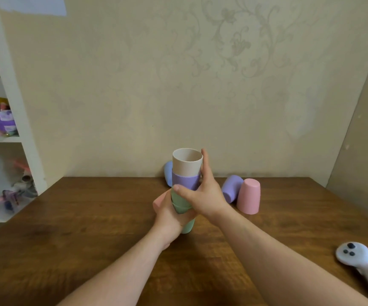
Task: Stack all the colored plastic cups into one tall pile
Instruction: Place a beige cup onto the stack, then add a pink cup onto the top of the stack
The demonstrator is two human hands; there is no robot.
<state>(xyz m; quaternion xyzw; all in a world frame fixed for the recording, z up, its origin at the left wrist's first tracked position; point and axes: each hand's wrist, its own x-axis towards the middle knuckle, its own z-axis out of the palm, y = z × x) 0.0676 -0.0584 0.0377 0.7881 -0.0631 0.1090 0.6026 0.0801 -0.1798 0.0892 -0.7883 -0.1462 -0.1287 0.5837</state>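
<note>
While both hands clasp the stack (185, 186): pink cup (249, 196) nearby.

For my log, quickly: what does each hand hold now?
Left hand: closed around the lower part of the cup stack.
Right hand: holding the same stack higher up.

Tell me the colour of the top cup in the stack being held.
Beige, a pale cream; the top cup sits open end up above a purple one, clearest in the head view.

A brown wooden desk (90, 228) stood against a beige wall (134, 96) with faint floral wallpaper. A white shelf unit (13, 85), cluttered with blurred items, flanked the desk's left edge.
</note>
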